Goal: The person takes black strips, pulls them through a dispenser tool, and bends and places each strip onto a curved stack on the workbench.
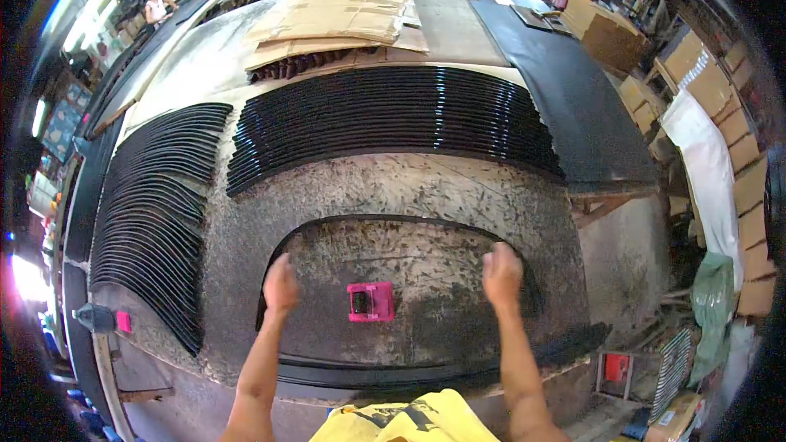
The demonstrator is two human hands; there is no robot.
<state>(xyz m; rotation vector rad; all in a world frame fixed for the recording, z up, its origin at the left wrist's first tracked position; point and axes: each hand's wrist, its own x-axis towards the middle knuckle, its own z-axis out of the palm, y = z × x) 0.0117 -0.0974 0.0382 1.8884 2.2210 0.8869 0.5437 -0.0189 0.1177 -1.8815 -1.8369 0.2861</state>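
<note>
A long black strip [393,218] arches across the worktable, its two ends bending down toward the near side. My left hand [282,285] is at the strip's left bend, fingers curled in and pressed together. At the right bend is my right hand [502,277], blurred by motion, so its fingers are hard to make out. Between my hands lies a pink object with a dark part [371,301], touched by neither. Beyond the arch, a wide row of black strips [385,115] lies side by side. More black strips [155,205] fan out at the left.
Flattened cardboard [327,12] is stacked at the far side. Several black strips [393,375] lie along the near table edge. A small pink block [124,322] sits at the left corner. Cardboard boxes [606,31] stand at right, and a person [155,8] is far left.
</note>
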